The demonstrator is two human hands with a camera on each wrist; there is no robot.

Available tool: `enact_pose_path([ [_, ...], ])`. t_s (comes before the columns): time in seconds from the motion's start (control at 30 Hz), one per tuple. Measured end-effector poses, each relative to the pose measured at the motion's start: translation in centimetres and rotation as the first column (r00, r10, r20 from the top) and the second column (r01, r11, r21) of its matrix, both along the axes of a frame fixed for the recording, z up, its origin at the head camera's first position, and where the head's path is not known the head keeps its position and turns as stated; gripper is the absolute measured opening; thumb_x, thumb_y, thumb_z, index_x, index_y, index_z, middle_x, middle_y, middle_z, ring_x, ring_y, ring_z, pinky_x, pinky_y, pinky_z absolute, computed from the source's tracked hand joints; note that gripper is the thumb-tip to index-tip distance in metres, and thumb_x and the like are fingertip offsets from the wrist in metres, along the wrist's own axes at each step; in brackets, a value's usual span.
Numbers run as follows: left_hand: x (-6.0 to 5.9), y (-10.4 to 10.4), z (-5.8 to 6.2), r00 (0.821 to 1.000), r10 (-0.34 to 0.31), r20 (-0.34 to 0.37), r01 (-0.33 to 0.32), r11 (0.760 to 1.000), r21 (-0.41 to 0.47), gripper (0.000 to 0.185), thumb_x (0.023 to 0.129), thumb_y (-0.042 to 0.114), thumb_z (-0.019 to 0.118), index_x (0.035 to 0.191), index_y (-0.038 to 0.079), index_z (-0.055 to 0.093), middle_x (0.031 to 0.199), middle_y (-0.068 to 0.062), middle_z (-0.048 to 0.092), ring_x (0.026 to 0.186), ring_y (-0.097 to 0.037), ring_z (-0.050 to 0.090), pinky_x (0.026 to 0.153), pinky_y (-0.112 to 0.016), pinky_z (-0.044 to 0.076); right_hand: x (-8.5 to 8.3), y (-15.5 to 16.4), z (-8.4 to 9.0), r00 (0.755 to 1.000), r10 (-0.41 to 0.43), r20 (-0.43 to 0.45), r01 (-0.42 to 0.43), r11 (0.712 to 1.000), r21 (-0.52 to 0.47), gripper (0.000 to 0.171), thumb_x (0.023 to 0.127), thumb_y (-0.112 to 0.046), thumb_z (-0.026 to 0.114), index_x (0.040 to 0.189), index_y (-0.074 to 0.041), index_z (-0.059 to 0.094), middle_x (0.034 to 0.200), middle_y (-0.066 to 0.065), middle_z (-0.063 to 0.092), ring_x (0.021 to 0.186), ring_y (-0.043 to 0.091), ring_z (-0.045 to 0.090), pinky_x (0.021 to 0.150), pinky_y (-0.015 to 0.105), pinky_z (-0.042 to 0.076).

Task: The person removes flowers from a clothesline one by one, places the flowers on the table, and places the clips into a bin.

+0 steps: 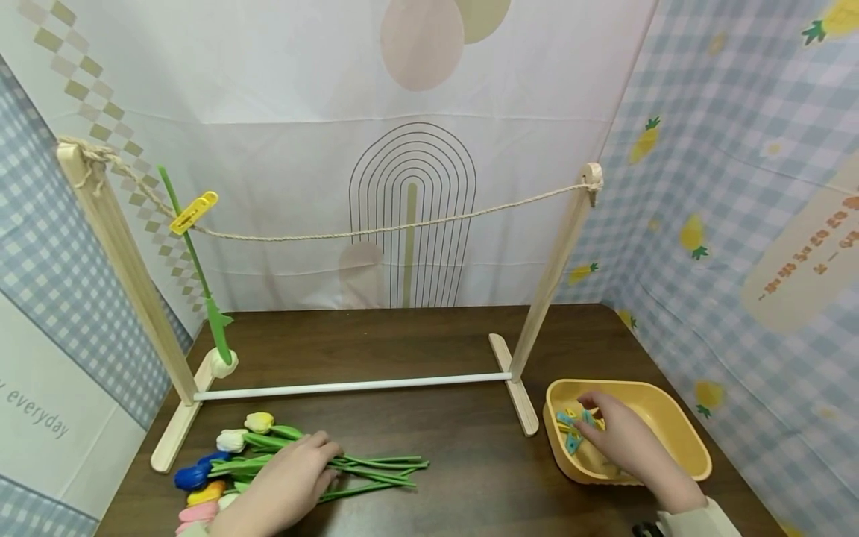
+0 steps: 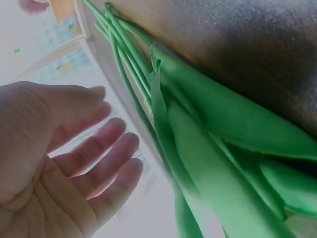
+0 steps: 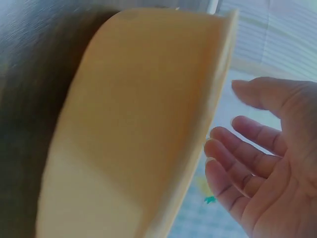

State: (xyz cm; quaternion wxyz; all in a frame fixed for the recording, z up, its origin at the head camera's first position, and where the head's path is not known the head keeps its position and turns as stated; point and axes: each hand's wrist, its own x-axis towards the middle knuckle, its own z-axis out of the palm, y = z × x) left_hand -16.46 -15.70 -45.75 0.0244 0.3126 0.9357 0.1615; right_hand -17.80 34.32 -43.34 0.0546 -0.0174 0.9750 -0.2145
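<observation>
My left hand (image 1: 295, 473) hovers over a bunch of artificial tulips, its fingers loosely bent and apart from the green stems (image 2: 129, 54) in the left wrist view. The blooms are white, yellow, blue, orange and pink; a blue tulip (image 1: 192, 477) lies at the left. Over a yellow basin (image 1: 681, 429) is my right hand (image 1: 624, 440), fingers relaxed, near several blue and yellow clothespins (image 1: 573, 444). In the right wrist view nothing shows between its fingers, while the basin wall hides the clothespins. A yellow clothespin (image 1: 193, 213) clips one white tulip (image 1: 224, 362) upside down to a rope.
The twine rope (image 1: 403, 226) sags between two wooden posts, left (image 1: 127, 261) and right (image 1: 553, 276). A white rod (image 1: 356, 386) joins their feet low over the dark wooden table (image 1: 463, 477). Patterned cloth hangs behind and at both sides.
</observation>
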Motion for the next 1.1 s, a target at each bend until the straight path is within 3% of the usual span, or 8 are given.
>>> enact_pose_path([
  [0.17, 0.1, 0.0, 0.7, 0.998, 0.058, -0.008, -0.058, 0.998, 0.015, 0.038, 0.085, 0.029, 0.074, 0.117, 0.011, 0.067, 0.108, 0.002, 0.061, 0.096, -0.020, 0.061, 0.082, -0.044, 0.051, -0.3, -1.5, 0.7, 0.997, 0.032, -0.076, -0.033, 0.999, -0.013, 0.064, 0.089, -0.054, 0.062, 0.126, -0.002, 0.057, 0.122, 0.015, 0.061, 0.103, 0.032, 0.059, 0.079, 0.049, 0.050],
  [0.33, 0.2, -0.2, 1.0, 0.996, 0.088, -0.022, -0.087, 0.995, 0.039, 0.045, 0.084, 0.034, 0.075, 0.123, 0.013, 0.065, 0.113, 0.004, 0.060, 0.101, -0.017, 0.059, 0.085, -0.043, 0.050, -0.7, -3.0, 1.0, 0.989, 0.070, -0.132, -0.072, 0.997, -0.008, 0.066, 0.088, -0.058, 0.061, 0.127, -0.005, 0.057, 0.120, 0.012, 0.061, 0.104, 0.031, 0.059, 0.080, 0.049, 0.051],
  [0.5, 0.5, -0.6, 1.3, 0.991, 0.112, -0.066, -0.108, 0.992, 0.061, 0.047, 0.083, 0.035, 0.076, 0.123, 0.015, 0.064, 0.114, 0.005, 0.060, 0.102, -0.015, 0.059, 0.085, -0.041, 0.051, -1.4, -5.1, 1.4, 0.979, 0.108, -0.171, -0.111, 0.994, -0.011, 0.056, 0.088, -0.051, 0.066, 0.125, -0.009, 0.058, 0.119, 0.007, 0.061, 0.104, 0.028, 0.060, 0.080, 0.047, 0.051],
  [0.73, 0.2, -1.4, 2.3, 0.975, 0.172, -0.138, -0.156, 0.980, 0.124, 0.048, 0.082, 0.035, 0.078, 0.124, 0.018, 0.064, 0.113, 0.006, 0.060, 0.100, -0.014, 0.060, 0.082, -0.038, 0.052, -2.6, -9.2, 2.7, 0.939, 0.223, -0.260, -0.228, 0.974, 0.013, 0.050, 0.087, -0.043, 0.071, 0.123, -0.010, 0.060, 0.115, 0.004, 0.063, 0.102, 0.022, 0.061, 0.083, 0.043, 0.051],
  [0.9, -0.4, -2.5, 3.2, 0.948, 0.216, -0.235, -0.162, 0.960, 0.229, 0.054, 0.081, 0.032, 0.079, 0.128, 0.015, 0.061, 0.116, -0.001, 0.061, 0.105, -0.023, 0.060, 0.084, -0.046, 0.051, -3.5, -12.3, 3.9, 0.908, 0.292, -0.301, -0.295, 0.955, 0.038, 0.047, 0.087, -0.045, 0.070, 0.122, -0.014, 0.060, 0.113, -0.001, 0.062, 0.100, 0.017, 0.060, 0.081, 0.039, 0.051],
  [1.1, -1.2, -3.9, 5.2, 0.891, 0.276, -0.361, -0.130, 0.916, 0.381, 0.066, 0.077, 0.028, 0.082, 0.135, 0.009, 0.055, 0.124, -0.010, 0.057, 0.112, -0.030, 0.055, 0.089, -0.052, 0.045, -4.8, -16.2, 5.5, 0.814, 0.395, -0.427, -0.396, 0.914, 0.090, 0.047, 0.086, -0.047, 0.070, 0.119, -0.014, 0.062, 0.110, -0.006, 0.063, 0.094, 0.011, 0.059, 0.081, 0.033, 0.049],
])
